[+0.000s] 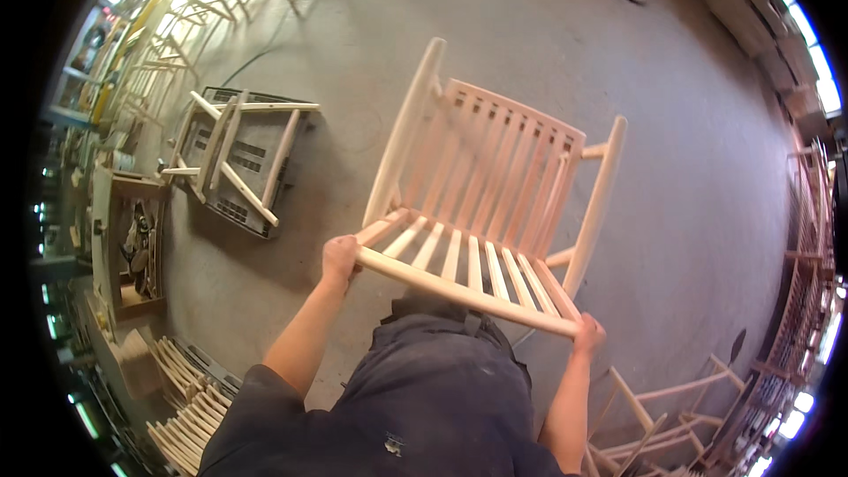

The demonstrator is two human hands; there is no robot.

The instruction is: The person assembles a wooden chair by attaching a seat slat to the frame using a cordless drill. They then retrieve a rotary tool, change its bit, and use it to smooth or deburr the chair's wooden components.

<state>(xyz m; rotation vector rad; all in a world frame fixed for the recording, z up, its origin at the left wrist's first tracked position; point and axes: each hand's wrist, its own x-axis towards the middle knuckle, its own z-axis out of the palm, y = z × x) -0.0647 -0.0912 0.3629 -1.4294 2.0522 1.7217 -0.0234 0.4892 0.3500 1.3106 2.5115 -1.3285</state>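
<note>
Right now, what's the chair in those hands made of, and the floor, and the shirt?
The chair looks like wood, bare or clear-coated: its rails are pale and its back slats pinkish, with no paint showing.
The floor seems to be concrete, maybe coated: gray, hard and flat.
The shirt is probably dull, dark cloth because it creases; which fabric, I can't tell.

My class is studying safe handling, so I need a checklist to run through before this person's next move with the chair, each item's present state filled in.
1. Left hand gripping the chair: ok, at the left end of its front rail.
2. Right hand gripping: ok, at the rail's right end.
3. Hands gloved: not ok, both bare.
4. Chair apart from the pallet and its frame: ok, floor shows between.
5. Seat slats firmly fixed: cannot tell.
</note>
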